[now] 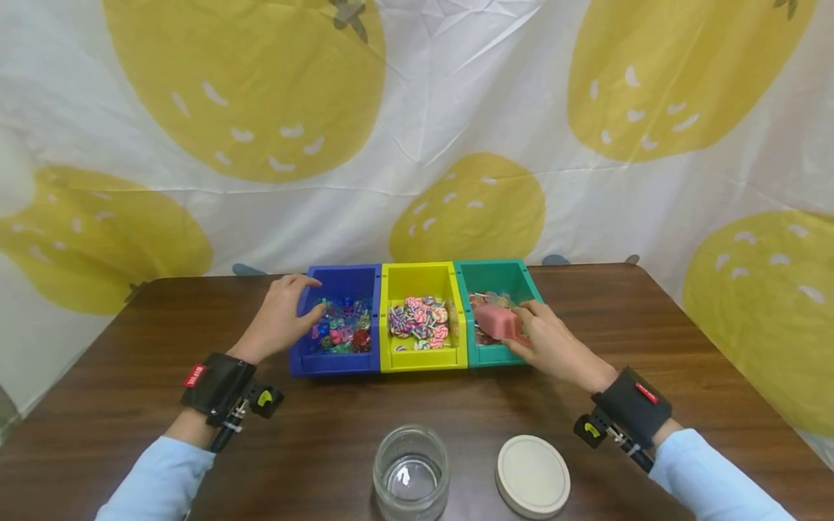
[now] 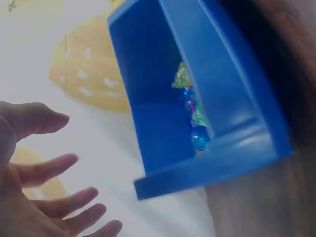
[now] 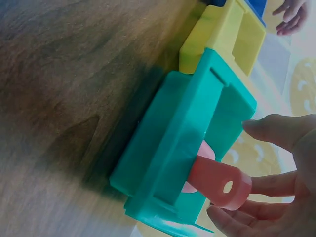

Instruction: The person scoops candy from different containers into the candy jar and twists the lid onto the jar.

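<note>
My left hand [image 1: 279,318] hovers by the left side of the blue bin [image 1: 335,364], thumb and fingers spread, nothing held. Colourful clear beads [image 1: 342,329] lie in that bin. In the left wrist view the fingers [image 2: 57,173] are apart from the bin wall. My right hand [image 1: 554,346] is at the teal bin [image 1: 495,354], around the handle of a pink scoop [image 1: 494,320]. The right wrist view shows the thumb away from the scoop handle [image 3: 217,180], with fingers beside and behind it. The scoop's head sits inside the bin among small pieces, partly hidden.
Between them stands a yellow bin [image 1: 423,360] with striped lollipop-shaped pieces [image 1: 420,318]. Nearer on the brown table [image 1: 313,441] are an uncovered glass jar [image 1: 412,474] and a white round lid [image 1: 533,476]. A patterned cloth [image 1: 456,108] hangs behind.
</note>
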`<state>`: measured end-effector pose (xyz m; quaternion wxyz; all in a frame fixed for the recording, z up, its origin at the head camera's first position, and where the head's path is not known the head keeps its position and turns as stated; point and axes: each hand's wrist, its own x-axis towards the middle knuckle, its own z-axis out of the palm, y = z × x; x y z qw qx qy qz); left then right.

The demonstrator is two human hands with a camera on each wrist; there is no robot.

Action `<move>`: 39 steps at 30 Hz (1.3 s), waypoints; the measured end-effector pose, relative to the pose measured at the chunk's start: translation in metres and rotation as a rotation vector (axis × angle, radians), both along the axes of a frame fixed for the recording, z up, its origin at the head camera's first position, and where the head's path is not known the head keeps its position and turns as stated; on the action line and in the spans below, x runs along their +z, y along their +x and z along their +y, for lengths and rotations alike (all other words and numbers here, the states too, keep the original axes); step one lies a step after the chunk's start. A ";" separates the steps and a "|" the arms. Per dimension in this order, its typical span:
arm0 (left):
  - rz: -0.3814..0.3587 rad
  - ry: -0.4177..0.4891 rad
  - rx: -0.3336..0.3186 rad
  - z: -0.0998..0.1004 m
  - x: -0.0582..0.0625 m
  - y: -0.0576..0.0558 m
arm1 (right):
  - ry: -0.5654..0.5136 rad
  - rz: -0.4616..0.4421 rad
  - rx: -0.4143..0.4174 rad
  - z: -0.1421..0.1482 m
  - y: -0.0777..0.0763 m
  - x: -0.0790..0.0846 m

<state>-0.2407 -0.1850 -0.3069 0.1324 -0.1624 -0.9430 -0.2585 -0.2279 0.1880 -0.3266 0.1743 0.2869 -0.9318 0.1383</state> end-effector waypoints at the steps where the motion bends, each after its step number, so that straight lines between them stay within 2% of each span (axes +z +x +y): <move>1: -0.014 0.003 0.013 -0.002 0.000 0.000 | -0.001 0.008 0.001 0.000 0.000 -0.001; 6: -0.084 0.019 0.072 -0.010 -0.004 0.000 | 0.010 0.032 -0.011 0.002 0.000 -0.005; 12: -0.201 -0.008 0.115 -0.016 -0.009 -0.003 | 0.021 0.026 -0.048 0.004 -0.001 -0.010; 17: -0.279 -0.021 0.110 -0.019 -0.015 -0.007 | 0.034 -0.009 -0.084 0.004 -0.001 -0.011; 22: -0.316 -0.012 0.084 -0.019 -0.020 -0.011 | 0.058 -0.069 -0.095 0.003 -0.001 -0.011; 27: -0.357 0.007 0.072 -0.017 -0.023 -0.013 | 0.061 -0.080 -0.076 0.002 0.000 -0.012; 34: -0.424 0.060 0.088 -0.016 -0.024 -0.014 | 0.039 -0.076 -0.021 0.001 -0.002 -0.013; 39: -0.427 0.064 0.082 -0.017 -0.026 -0.014 | 0.060 -0.079 -0.019 -0.001 -0.001 -0.012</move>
